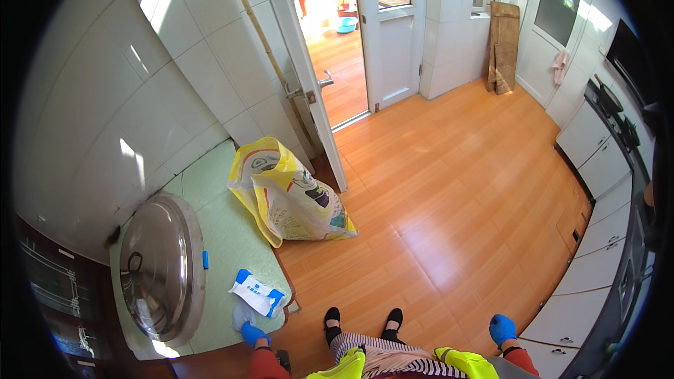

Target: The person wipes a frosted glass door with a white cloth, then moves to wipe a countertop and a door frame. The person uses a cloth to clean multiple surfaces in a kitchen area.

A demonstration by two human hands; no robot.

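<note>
My left hand (254, 335), in a blue glove, is at the near edge of a green-topped counter (226, 231), touching a crumpled thin greyish cloth or plastic piece (243, 316); its fingertips are hard to make out. Just beyond lies a white and blue soft packet (259, 293). My right hand (502, 329), also blue-gloved, is curled and held over the floor beside the white cabinets, with nothing visible in it. A large round metal lid (160, 268) covers the left of the counter, with a small blue object (205, 260) beside its rim.
A yellow and white woven sack (295, 195) stands by the counter's far end. Beyond it a white door (316, 95) stands ajar. White cabinets (574, 316) run along the right. Wooden boards (503, 47) lean on the far wall. My feet are on the wood-look floor (421, 210).
</note>
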